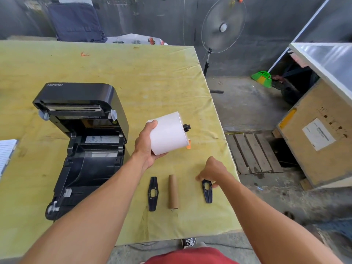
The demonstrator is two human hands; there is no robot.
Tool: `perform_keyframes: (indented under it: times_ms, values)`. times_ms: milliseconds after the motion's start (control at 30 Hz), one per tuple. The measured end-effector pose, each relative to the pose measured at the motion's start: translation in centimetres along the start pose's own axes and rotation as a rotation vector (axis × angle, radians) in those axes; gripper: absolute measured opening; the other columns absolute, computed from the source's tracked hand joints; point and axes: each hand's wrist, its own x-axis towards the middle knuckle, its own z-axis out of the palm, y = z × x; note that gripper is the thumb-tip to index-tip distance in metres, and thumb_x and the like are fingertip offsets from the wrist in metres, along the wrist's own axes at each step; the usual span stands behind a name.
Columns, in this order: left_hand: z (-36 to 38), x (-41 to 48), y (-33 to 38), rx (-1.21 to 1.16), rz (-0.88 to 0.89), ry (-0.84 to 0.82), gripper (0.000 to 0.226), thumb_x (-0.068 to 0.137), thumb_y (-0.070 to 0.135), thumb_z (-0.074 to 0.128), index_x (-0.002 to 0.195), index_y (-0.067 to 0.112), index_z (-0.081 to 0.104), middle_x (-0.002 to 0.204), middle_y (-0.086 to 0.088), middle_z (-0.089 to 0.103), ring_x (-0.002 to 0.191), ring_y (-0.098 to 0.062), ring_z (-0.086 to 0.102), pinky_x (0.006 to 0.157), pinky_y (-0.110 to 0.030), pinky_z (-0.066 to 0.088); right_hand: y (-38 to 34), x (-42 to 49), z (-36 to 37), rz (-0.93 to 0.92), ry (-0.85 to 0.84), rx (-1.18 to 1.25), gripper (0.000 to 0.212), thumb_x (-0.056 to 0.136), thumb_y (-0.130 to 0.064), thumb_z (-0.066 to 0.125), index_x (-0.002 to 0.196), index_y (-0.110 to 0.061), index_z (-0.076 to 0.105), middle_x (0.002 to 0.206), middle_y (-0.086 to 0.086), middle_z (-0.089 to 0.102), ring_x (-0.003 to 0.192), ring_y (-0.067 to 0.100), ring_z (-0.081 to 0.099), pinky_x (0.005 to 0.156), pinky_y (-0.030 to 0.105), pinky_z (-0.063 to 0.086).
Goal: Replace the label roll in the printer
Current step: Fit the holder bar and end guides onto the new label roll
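Observation:
My left hand [145, 147] grips a full white label roll [168, 133] above the table, with a black spindle end [186, 127] sticking out of its right side. The black printer [83, 145] stands at the left with its lid raised and its roll bay bare. My right hand [212, 173] pinches the top end of a flat black roll guide [207, 192] lying on the table. A second black guide [152, 193] and an empty brown cardboard core [173, 191] lie side by side between my forearms.
The table wears a yellow-green cloth [152, 77]; its right edge runs close by my right hand. A white lined pad [5, 153] sits at the far left. Off the table stand a floor fan [222, 27], a wooden pallet [251, 153] and a large crate [320, 134].

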Motion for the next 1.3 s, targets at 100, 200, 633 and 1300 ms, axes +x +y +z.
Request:
perform_keyframes:
  times_ms: [100,200,633,1300]
  values:
    - [0.0,0.4,0.1,0.008,0.001,-0.002,0.038,0.071,0.052,0.070,0.102,0.031,0.063,0.105,-0.004,0.072,0.095,-0.033,0.069,0.084,-0.049,0.055,0.4,0.3,0.6,0.000,0.038,-0.031,0.057,0.075,-0.012,0.083,0.115,-0.006,0.043,0.101,0.013,0.055,0.096,0.034,0.066,0.081,0.042,0.061]
    - [0.1,0.7,0.3,0.004,0.002,-0.003,0.032,0.076,0.050,0.068,0.101,0.031,0.063,0.104,-0.004,0.072,0.095,-0.032,0.069,0.081,-0.047,0.056,0.7,0.9,0.6,0.009,0.049,-0.022,0.056,0.074,-0.014,0.086,0.114,-0.007,0.046,0.092,0.008,0.054,0.092,0.029,0.063,0.080,0.036,0.059]
    - [-0.1,-0.4,1.0,0.052,-0.031,-0.025,0.057,0.056,0.056,0.075,0.106,0.030,0.064,0.120,-0.012,0.071,0.109,-0.038,0.068,0.075,-0.047,0.057,-6.2,-3.0,-8.0,-0.311,0.284,0.590,0.014,0.098,-0.028,0.063,0.100,-0.015,0.063,0.084,0.006,0.063,0.075,0.024,0.067,0.068,0.043,0.064]
    - [0.0,-1.4,2.2,0.097,-0.023,-0.047,0.063,0.053,0.058,0.075,0.108,0.030,0.066,0.116,-0.011,0.072,0.099,-0.036,0.070,0.066,-0.044,0.057,-8.8,-5.9,-9.1,-0.370,0.264,0.449,0.019,0.097,-0.019,0.060,0.084,-0.006,0.064,0.080,0.011,0.069,0.055,0.018,0.069,0.066,0.028,0.058]
